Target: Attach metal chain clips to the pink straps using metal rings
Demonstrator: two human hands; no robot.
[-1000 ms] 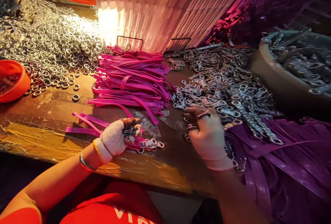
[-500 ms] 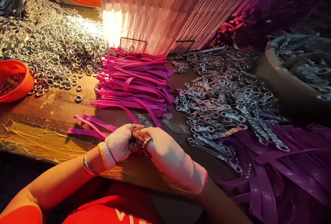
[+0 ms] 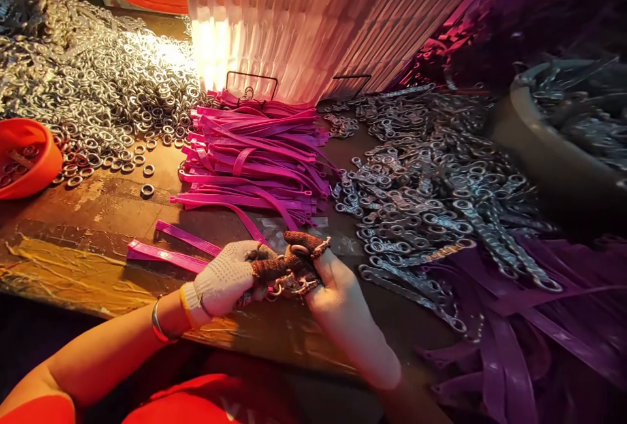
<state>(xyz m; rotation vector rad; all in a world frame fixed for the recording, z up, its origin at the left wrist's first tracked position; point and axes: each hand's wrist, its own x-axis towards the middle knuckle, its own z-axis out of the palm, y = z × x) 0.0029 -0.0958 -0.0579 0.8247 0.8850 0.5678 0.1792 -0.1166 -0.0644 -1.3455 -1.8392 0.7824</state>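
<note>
My left hand (image 3: 223, 280), in a dotted white glove with worn brown fingertips, is closed at the table's front edge; what lies inside its fingers is mostly hidden. My right hand (image 3: 343, 303), in a pale glove with brown finger covers, meets it and pinches a small metal ring (image 3: 300, 251) between thumb and finger. Below the touching fingertips shows a shiny metal ring end (image 3: 276, 289), partly covered. Two magenta strips (image 3: 189, 236) lie flat to the left of my left hand. Beyond both hands lies a stack of magenta strips (image 3: 255, 156).
Loose metal rings (image 3: 108, 97) are heaped at the left beside an orange bowl (image 3: 49, 163). Ring-ended metal chain pieces (image 3: 416, 182) are piled at the right, near a dark tub (image 3: 519, 143) and purple straps (image 3: 499, 358). A translucent corrugated panel (image 3: 294, 25) stands behind.
My right hand has turned and its fingers have opened out around a ring, exposing metal between the hands. One of the magenta strips at the left no longer shows separately.
</note>
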